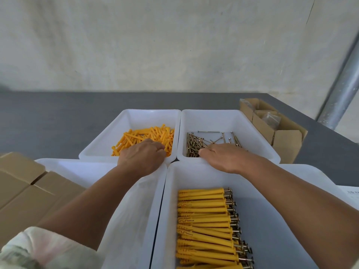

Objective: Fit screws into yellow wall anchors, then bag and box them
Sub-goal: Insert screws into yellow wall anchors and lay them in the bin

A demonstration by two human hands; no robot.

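- Over the far-left white plastic tray [136, 119], the left hand [141, 158] is lowered knuckles-up, its fingers curled into the loose yellow anchors [147, 133]; whether one is gripped cannot be told.
- The right hand [223, 157] is laid flatter in the far-right tray [252, 123], with its fingertips buried among brass-coloured screws [194, 146] (any pinch is hidden).
- Faint print is seen on a white sheet [351, 195] at the right edge, too small to be read.
- Ribbed assembled anchors [204, 220], flat screw heads protruding, are stacked in rows in the near tray [194, 177]; plain cardboard boxes [29, 191] are set alongside.
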